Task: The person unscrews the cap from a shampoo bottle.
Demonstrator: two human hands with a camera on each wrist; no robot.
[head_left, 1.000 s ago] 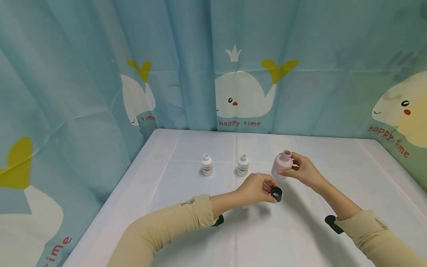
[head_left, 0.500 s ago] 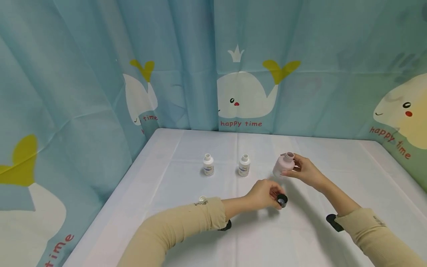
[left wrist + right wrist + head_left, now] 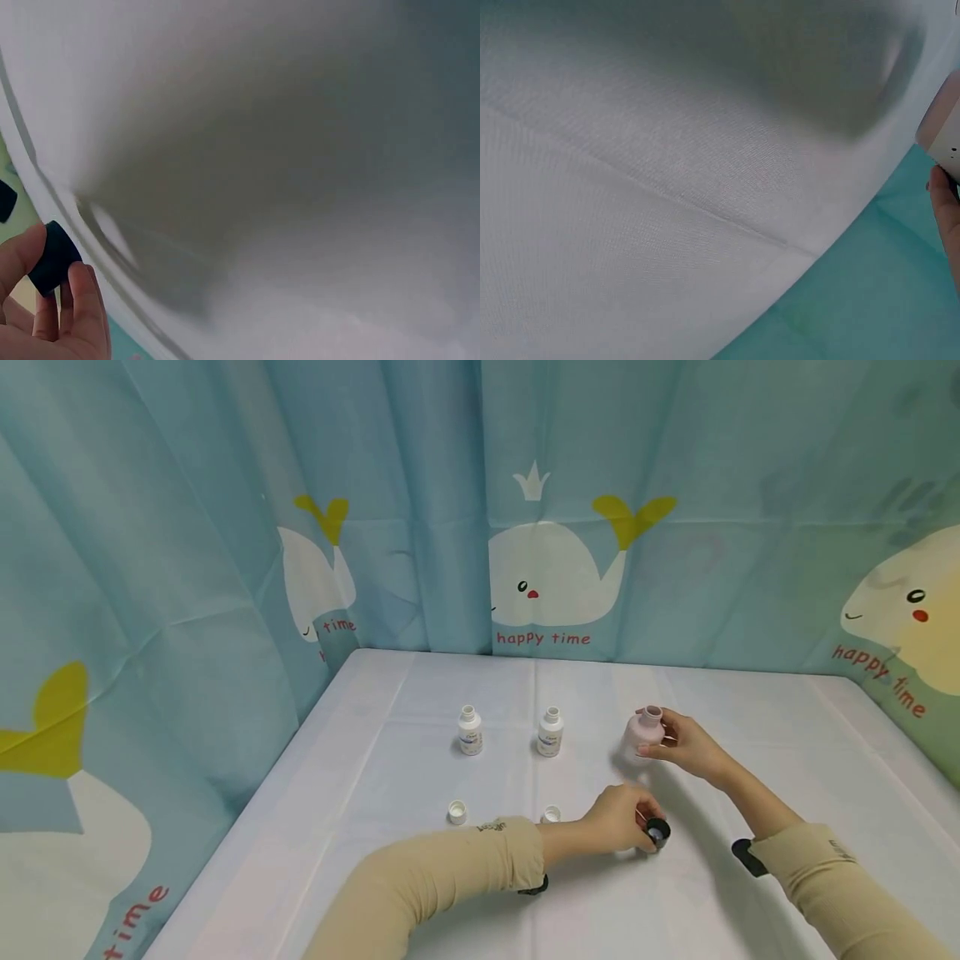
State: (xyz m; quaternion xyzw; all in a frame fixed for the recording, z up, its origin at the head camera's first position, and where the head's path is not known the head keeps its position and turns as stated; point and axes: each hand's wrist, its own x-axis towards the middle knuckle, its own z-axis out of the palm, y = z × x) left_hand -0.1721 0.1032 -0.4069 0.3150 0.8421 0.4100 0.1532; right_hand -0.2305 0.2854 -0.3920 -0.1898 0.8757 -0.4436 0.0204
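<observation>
A black bottle cap (image 3: 658,833) is pinched between the thumb and fingers of my left hand (image 3: 619,820), low over the table with its hollow side showing. The left wrist view shows the same dark cap (image 3: 55,259) in the fingertips. Farther back, my right hand (image 3: 692,747) grips an uncapped pale pink bottle (image 3: 643,732) by its side, its mouth facing up. In the right wrist view only part of the bottle (image 3: 946,131) and a finger show at the right edge.
Two small uncapped white bottles, a left one (image 3: 470,732) and a middle one (image 3: 550,732), stand on the white table (image 3: 420,693). Two white caps lie nearer: one on the left (image 3: 457,812), another (image 3: 552,814) just behind my left forearm. A blue whale-print curtain (image 3: 420,568) hangs behind.
My left hand has moved right and toward me, lowering the black cap, and the white caps have come into view. The pink bottle has shifted slightly right and down in my right hand.
</observation>
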